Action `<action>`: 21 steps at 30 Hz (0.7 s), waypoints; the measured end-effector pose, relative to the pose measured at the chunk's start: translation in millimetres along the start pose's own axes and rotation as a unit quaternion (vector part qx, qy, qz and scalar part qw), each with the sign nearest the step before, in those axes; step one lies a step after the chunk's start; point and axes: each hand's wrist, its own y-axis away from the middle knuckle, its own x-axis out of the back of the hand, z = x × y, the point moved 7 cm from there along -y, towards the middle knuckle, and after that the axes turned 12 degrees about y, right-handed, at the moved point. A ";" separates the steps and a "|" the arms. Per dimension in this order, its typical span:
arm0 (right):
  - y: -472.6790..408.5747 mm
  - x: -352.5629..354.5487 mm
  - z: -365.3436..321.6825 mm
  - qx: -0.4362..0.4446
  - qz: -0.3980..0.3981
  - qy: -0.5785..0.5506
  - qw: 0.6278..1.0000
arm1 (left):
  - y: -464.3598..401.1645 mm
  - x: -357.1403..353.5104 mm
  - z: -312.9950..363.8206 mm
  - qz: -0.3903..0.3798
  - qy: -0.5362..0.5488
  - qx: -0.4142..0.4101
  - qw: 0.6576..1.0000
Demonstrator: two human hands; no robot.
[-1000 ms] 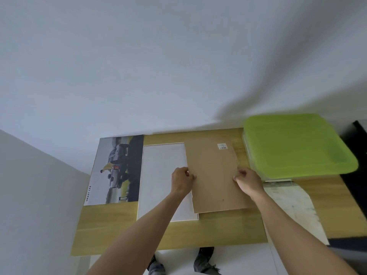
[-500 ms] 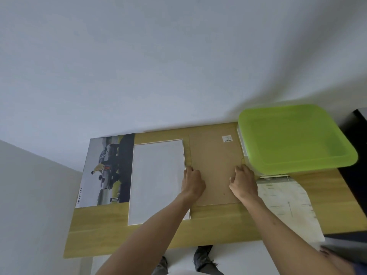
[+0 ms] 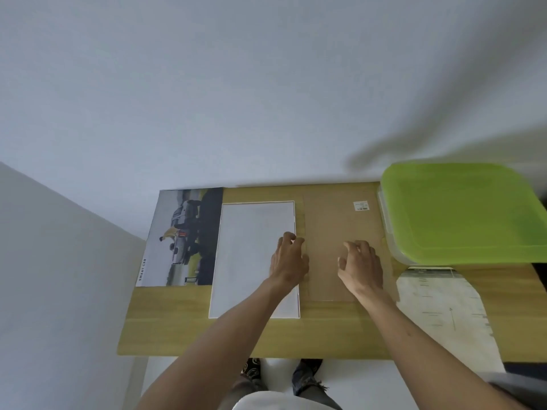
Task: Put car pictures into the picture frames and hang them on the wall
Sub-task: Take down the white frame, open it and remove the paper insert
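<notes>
A car picture (image 3: 185, 238) lies flat at the far left of the wooden table (image 3: 266, 335), turned sideways; it shows a silvery car against dark ground, with lettering down its pale near edge. Just to its right lies a white-edged frame (image 3: 251, 261), face pale and blank, overlapping the picture's right edge. Beside that frame lies a brown backing board (image 3: 334, 220), flat, with a small white label near its far right corner.
</notes>
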 end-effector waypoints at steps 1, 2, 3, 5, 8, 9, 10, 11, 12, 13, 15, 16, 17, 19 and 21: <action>1.7 0.6 -13.3 0.015 0.001 -0.016 1.000 | 1.8 11.5 -9.5 0.012 -0.011 -0.007 1.000; 4.4 1.0 -26.9 0.029 0.002 -0.028 0.999 | 4.9 23.3 -20.9 0.024 -0.024 -0.009 0.999; 7.8 0.9 -40.6 0.041 0.003 -0.037 0.998 | 8.8 35.2 -34.3 0.034 -0.037 -0.005 0.999; 16.0 -1.7 -66.3 0.054 -0.005 -0.049 0.997 | 18.4 58.1 -63.3 0.044 -0.059 0.011 0.997; 28.4 -12.3 -101.4 0.068 -0.034 -0.036 0.996 | 33.6 84.9 -104.8 0.039 -0.099 0.037 0.994; 32.1 -16.3 -111.1 0.074 -0.041 -0.019 0.996 | 38.5 89.6 -116.1 0.032 -0.106 0.044 0.993; 35.5 -20.2 -119.4 0.076 -0.046 0.001 0.996 | 43.4 92.3 -126.1 0.022 -0.112 0.050 0.992; 39.0 -24.0 -125.8 0.073 -0.051 0.021 0.996 | 48.4 92.8 -135.1 0.009 -0.118 0.055 0.991; 42.7 -27.7 -130.6 0.065 -0.057 0.039 0.996 | 53.3 91.3 -143.1 -0.007 -0.125 0.059 0.990; 46.1 -31.5 -134.3 0.055 -0.064 0.052 0.995 | 57.5 88.5 -150.7 -0.022 -0.131 0.063 0.989; 50.8 -38.7 -139.5 0.037 -0.079 0.061 0.994 | 63.6 82.4 -161.4 -0.046 -0.128 0.072 0.988; 52.2 -41.3 -141.2 0.029 -0.084 0.058 0.994 | 65.2 79.8 -164.4 -0.053 -0.121 0.077 0.988; 53.0 -43.1 -143.1 0.022 -0.086 0.050 0.995 | 65.9 77.5 -166.3 -0.057 -0.113 0.081 0.989; 54.6 -45.0 -146.6 0.006 -0.092 0.023 0.996 | 67.0 74.8 -166.7 -0.060 -0.104 0.089 0.989; 56.3 -46.4 -149.6 -0.006 -0.103 0.000 0.995 | 67.9 74.1 -165.4 -0.052 -0.095 0.094 0.990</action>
